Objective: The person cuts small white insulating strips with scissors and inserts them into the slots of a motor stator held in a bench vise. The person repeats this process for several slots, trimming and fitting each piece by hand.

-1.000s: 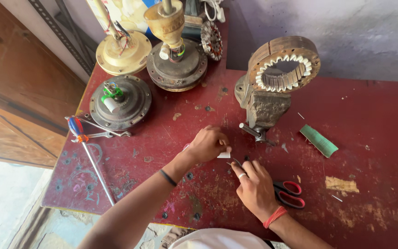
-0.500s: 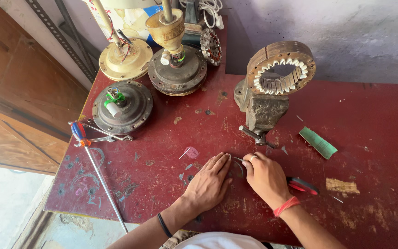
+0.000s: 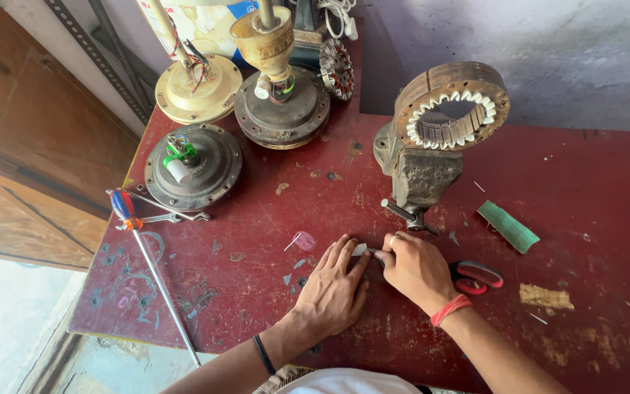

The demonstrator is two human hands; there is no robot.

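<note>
moved: left hand (image 3: 333,288) slid a touch right against the right hand (image 3: 417,270); small pale paper strip (image 3: 359,249) stays pinned between them; everything else on the bench unshifted
left hand: flat on the red bench (image 3: 585,182), fingers spread and released, fingertips pressing the near end of the strip, seemingly to stop it sliding
right hand: fingers curled, pinching the strip's other end at thumb and forefinger; ring on one finger, red band at the wrist; whether a thin tool sits under the fingers, cannot tell
strip: lying on the bench just in front of the vise, touched by both hands, mostly hidden
scissors: one pair, red-handled scissors (image 3: 479,276), just beside the right hand, partly under it, likely kept within reach
vise: one grey vise (image 3: 421,171), jaws clamped on one ring-shaped stator core (image 3: 452,102) with white slot liners, held upright, probably so the slots face the worker
fan motors: three round fan motor housings; dark one (image 3: 195,166) at left, brown one (image 3: 282,109) and cream one (image 3: 198,87) behind, well apart from the hands
small rotor: one, toothed rotor disc (image 3: 337,67) leaning at the back
screwdriver: one long screwdriver (image 3: 147,259), red and blue handle, lying across the bench's left edge, beside a metal wrench (image 3: 173,217)
green piece: one folded green sheet (image 3: 508,226), right of the vise
scraps: pink scrap (image 3: 304,239) near the left hand; tan paper patch (image 3: 546,296) to the right
</note>
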